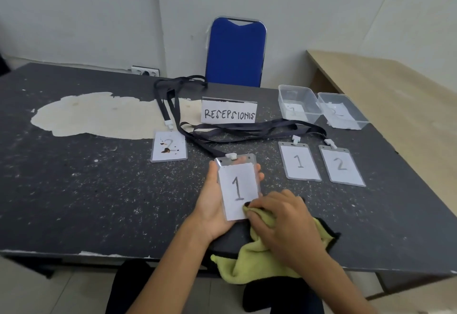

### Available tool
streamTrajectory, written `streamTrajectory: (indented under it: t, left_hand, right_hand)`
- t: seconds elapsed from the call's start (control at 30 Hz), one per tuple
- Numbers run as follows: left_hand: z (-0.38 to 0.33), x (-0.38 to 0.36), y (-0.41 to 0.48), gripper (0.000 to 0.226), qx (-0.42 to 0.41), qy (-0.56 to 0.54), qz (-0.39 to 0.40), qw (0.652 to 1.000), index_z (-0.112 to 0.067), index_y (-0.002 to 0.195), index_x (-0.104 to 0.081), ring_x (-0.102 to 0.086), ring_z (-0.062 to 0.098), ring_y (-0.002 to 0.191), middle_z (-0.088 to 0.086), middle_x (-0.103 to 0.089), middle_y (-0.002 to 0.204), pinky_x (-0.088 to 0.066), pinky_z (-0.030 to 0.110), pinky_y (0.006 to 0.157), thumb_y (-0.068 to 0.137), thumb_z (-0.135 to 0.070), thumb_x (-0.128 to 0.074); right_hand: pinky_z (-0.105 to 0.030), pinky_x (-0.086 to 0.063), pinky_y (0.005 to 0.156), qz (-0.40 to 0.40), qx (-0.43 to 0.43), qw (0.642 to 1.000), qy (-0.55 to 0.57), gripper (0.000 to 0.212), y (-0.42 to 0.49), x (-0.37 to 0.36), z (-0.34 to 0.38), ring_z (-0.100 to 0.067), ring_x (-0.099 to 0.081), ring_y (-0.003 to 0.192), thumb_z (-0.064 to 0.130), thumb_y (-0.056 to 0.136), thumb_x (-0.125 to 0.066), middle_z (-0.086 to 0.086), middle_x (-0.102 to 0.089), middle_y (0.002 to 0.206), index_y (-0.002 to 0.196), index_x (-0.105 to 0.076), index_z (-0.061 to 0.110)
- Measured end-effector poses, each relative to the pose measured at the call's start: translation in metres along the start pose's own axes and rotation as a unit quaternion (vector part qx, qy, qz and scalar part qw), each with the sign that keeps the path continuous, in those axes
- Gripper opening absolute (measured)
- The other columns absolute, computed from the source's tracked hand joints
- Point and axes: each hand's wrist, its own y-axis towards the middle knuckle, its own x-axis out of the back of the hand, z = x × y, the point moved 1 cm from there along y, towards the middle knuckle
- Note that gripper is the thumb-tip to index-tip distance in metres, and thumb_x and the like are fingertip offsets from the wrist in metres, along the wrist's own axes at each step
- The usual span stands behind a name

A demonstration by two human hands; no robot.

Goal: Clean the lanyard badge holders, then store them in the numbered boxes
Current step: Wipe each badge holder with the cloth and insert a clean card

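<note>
My left hand (pixel 210 205) holds a clear badge holder marked 1 (pixel 237 185) from below, fingers curled round its edges. My right hand (pixel 284 224) grips a yellow-green cloth (pixel 249 264) and presses it on the holder's lower right corner. A stained holder marked 2 (pixel 169 146) lies to the left on the table. Two more holders, marked 1 (pixel 299 162) and 2 (pixel 342 165), lie flat to the right. Black lanyards (pixel 247 130) trail from the holders. Two clear boxes, numbered 1 (pixel 298 102) and 2 (pixel 342 111), stand at the back right.
A dark table (pixel 86 190) with a worn pale patch carries everything. A sign reading RESEPSIONIS (pixel 228 113) stands at the back middle. A blue chair (pixel 236 51) is behind the table and a light wooden desk (pixel 385 86) stands to the right.
</note>
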Motion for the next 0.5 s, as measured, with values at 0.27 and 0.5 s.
streamTrajectory:
  t: [0.27, 0.5]
  left_hand:
    - [0.000, -0.001, -0.001, 0.086, -0.016, 0.013, -0.020, 1.000, -0.010, 0.099, -0.076, -0.070, 0.024, 0.089, 0.013, -0.072, 0.105, -0.051, 0.040, 0.086, 0.092, -0.068, -0.014]
    - [-0.002, -0.005, 0.001, 0.083, -0.017, 0.059, -0.047, 0.997, -0.009, 0.108, -0.072, -0.069, 0.026, 0.089, 0.017, -0.070, 0.110, -0.052, 0.040, 0.086, 0.090, -0.071, -0.019]
  right_hand:
    - [-0.035, -0.044, 0.071, 0.034, -0.031, 0.995, -0.091, 0.008, 0.005, 0.029, -0.041, -0.017, -0.056, 0.080, 0.037, 0.079, -0.067, 0.013, -0.062, 0.080, 0.084, -0.071, 0.032]
    - [-0.031, -0.040, 0.067, -0.036, -0.206, 0.972, -0.107, 0.015, 0.002, 0.050, -0.067, -0.019, -0.055, 0.080, 0.037, 0.088, -0.057, 0.008, -0.064, 0.095, 0.091, -0.067, 0.027]
